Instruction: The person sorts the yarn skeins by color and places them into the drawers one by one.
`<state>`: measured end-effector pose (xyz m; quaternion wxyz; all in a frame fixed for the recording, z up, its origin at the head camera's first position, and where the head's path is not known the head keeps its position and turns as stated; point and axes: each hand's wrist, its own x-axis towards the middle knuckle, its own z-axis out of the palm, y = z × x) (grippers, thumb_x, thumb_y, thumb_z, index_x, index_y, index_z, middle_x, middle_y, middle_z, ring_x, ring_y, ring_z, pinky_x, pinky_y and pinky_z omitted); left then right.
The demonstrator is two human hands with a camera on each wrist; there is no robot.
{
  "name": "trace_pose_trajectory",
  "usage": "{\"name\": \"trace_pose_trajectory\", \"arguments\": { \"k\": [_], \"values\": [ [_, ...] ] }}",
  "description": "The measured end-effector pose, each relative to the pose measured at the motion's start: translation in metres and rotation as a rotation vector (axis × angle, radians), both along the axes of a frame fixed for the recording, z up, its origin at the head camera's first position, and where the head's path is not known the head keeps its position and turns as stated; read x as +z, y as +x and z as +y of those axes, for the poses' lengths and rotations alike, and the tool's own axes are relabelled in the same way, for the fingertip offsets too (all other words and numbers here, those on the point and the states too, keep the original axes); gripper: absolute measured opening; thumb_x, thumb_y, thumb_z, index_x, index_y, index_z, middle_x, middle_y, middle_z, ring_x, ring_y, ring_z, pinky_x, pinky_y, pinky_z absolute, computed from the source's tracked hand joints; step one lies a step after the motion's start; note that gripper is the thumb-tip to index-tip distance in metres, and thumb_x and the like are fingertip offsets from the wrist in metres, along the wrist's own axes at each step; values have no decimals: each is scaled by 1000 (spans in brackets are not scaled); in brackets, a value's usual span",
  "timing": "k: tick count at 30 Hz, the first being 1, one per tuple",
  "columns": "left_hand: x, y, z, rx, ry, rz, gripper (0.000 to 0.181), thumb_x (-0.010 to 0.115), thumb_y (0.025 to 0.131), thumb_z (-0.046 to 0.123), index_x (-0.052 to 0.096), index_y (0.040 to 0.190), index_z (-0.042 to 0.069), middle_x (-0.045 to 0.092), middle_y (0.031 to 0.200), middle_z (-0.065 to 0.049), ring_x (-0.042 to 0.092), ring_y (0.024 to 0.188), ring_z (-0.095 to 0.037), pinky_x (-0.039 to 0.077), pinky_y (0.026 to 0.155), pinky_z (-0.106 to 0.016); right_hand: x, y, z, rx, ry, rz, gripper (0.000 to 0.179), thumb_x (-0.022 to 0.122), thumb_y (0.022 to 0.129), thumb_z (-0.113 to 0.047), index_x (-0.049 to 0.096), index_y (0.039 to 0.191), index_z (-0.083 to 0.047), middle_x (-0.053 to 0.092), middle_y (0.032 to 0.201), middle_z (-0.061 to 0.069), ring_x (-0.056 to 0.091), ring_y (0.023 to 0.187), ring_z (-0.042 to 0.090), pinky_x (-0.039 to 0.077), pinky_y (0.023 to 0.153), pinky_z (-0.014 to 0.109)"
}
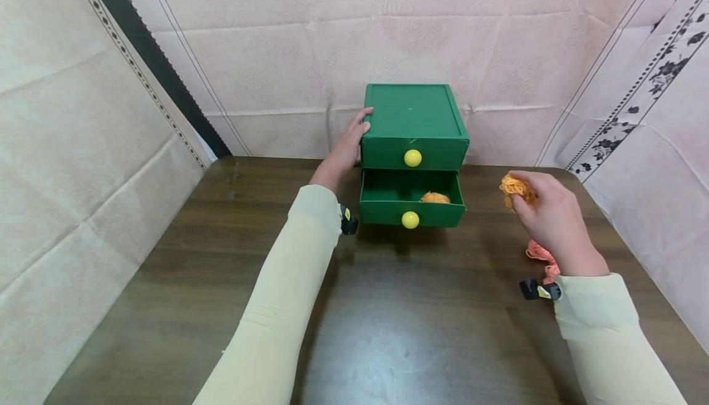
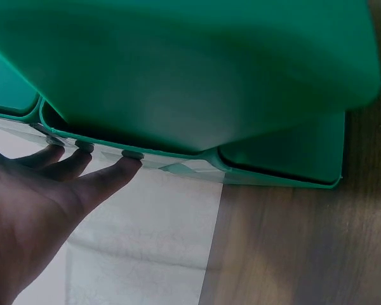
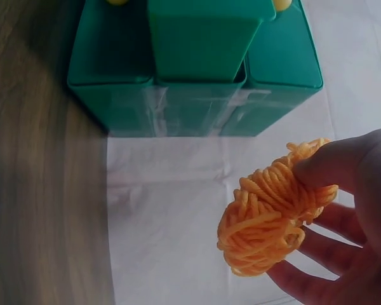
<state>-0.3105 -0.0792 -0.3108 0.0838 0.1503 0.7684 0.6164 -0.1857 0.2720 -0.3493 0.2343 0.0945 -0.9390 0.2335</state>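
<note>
A green drawer cabinet (image 1: pixel 412 109) with yellow knobs stands at the back of the table. Its drawer (image 1: pixel 382 214) below the top one is pulled out, and a piece of orange yarn (image 1: pixel 435 197) shows inside. My left hand (image 1: pixel 348 146) rests against the cabinet's left side; in the left wrist view its fingertips (image 2: pixel 132 154) touch that side. To the right of the cabinet, raised over the table, my right hand (image 1: pixel 548 205) pinches a bundle of orange yarn (image 3: pixel 273 213) between thumb and fingers.
A pink yarn bundle (image 1: pixel 540 251) lies on the wooden table (image 1: pixel 376 325) below my right hand, partly covered by the wrist. Pale patterned cloth (image 1: pixel 310 54) hangs behind the cabinet and along both sides.
</note>
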Motion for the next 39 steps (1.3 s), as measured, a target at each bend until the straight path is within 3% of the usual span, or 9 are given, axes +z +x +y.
{"name": "trace_pose_trajectory", "arguments": {
  "k": [6,15,19,26,34,39],
  "values": [
    [-22,-23,1,33,28,17,44,26,103,45,26,147,48,11,161,10,15,147,-20,16,115,-59,2,1,-8,30,1,-2,39,61,91,-7,58,130,-6,56,128,22,53,114,42,42,94,62],
    [-22,-23,0,28,27,3,43,26,103,47,25,146,50,11,161,12,14,147,-20,17,115,-59,5,3,-19,70,-3,8,40,61,91,-5,57,130,-7,56,128,20,53,114,40,43,94,62],
    [-18,-21,0,24,34,-24,44,27,104,45,25,148,48,10,162,11,15,147,-20,18,115,-58,6,3,-25,90,0,29,40,61,91,-5,58,130,-7,57,128,19,54,113,38,44,94,60],
    [2,0,1,7,3,-34,48,25,105,36,20,153,36,10,163,5,15,147,-22,19,116,-55,9,2,-35,129,17,84,38,62,90,-3,59,128,-8,59,126,17,56,111,36,46,93,59],
    [5,4,1,-5,2,-11,49,23,105,35,18,154,32,10,163,1,15,147,-24,19,115,-56,12,0,-45,177,30,161,37,63,88,0,62,125,-6,62,122,15,58,109,32,47,92,55],
    [3,5,-1,-16,-2,29,52,22,105,43,17,155,29,12,162,-1,17,146,-24,20,115,-56,15,1,-51,193,25,180,37,61,89,1,62,124,-7,63,121,14,59,109,31,48,91,54]
  ]
}}
